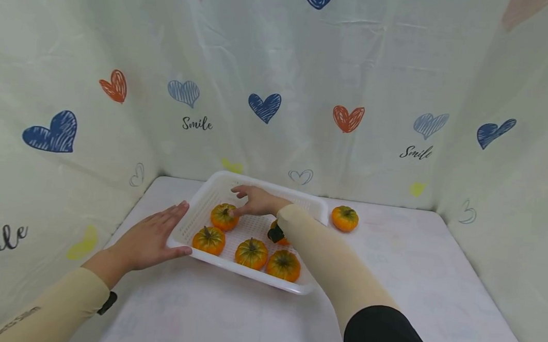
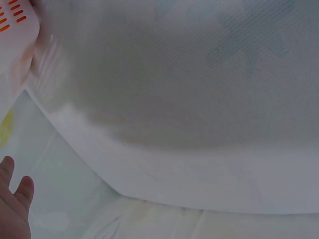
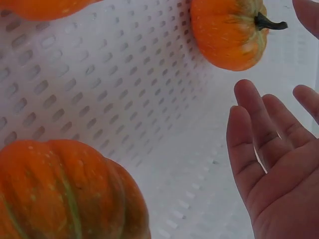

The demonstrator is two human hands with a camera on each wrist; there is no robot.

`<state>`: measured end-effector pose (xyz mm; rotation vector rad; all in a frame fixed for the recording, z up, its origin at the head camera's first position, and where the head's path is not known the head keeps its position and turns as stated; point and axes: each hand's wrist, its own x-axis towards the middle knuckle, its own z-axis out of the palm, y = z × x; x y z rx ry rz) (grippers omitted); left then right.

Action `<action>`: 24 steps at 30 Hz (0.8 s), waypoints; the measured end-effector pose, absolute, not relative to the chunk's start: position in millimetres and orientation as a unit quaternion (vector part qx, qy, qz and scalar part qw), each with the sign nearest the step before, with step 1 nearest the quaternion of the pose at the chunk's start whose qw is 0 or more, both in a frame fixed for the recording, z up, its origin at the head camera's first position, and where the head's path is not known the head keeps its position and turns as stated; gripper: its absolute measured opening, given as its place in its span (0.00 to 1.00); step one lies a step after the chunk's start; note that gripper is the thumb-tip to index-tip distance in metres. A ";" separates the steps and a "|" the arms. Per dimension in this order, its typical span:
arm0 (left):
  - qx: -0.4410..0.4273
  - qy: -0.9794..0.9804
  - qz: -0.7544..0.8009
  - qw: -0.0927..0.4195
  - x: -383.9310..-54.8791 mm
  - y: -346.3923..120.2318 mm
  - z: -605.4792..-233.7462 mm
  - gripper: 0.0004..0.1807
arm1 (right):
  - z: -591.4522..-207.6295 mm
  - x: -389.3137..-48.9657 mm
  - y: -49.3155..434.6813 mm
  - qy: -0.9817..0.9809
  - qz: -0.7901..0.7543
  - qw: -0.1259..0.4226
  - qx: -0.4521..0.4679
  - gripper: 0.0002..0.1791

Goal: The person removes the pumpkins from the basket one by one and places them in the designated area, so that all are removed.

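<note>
A white perforated plastic basket [image 1: 250,274] holds several small orange pumpkins with green-tinged tops. My left hand [image 1: 151,239] lies at the basket's left corner, fingers extended along the side and thumb by the front rim. Inside the basket, my right hand [image 1: 258,201] hovers with fingers spread beside the back-left pumpkin [image 1: 224,217]. The right wrist view shows that palm [image 3: 279,159] holding nothing, just below a stemmed pumpkin [image 3: 227,35]. My right forearm partly covers another pumpkin [image 1: 278,225]. Only part of my left hand [image 2: 15,204] appears in the left wrist view.
One more pumpkin [image 1: 345,218] sits on the white tabletop [image 1: 417,282], outside the basket to its right. A pale curtain [image 1: 303,152] printed with hearts hangs behind the table and along its sides.
</note>
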<state>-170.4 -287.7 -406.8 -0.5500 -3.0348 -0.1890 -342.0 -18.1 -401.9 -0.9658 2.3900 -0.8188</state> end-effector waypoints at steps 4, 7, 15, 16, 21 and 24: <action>-0.177 -0.982 -0.062 0.027 -170.7 -288.3 -408.5 0.60 | -408.9 -341.5 -20.9 0.864 -0.292 0.238 -0.335 0.43; -0.176 -0.982 -0.063 0.027 -171.0 -288.4 -409.4 0.60 | -413.6 -340.5 -22.6 0.864 -0.288 0.248 -0.331 0.43; -0.171 -0.983 -0.063 0.025 -172.1 -288.9 -410.7 0.61 | -422.5 -339.2 -28.6 0.863 -0.277 0.264 -0.330 0.44; -0.172 -0.983 -0.063 0.025 -172.3 -288.9 -410.9 0.61 | -423.0 -338.9 -29.2 0.865 -0.273 0.265 -0.328 0.45; -0.172 -0.983 -0.065 0.023 -173.0 -289.1 -411.2 0.61 | -424.1 -337.7 -32.0 0.867 -0.265 0.264 -0.328 0.46; -0.173 -0.983 -0.065 0.022 -173.5 -289.1 -411.2 0.61 | -423.8 -337.0 -33.4 0.865 -0.260 0.266 -0.338 0.46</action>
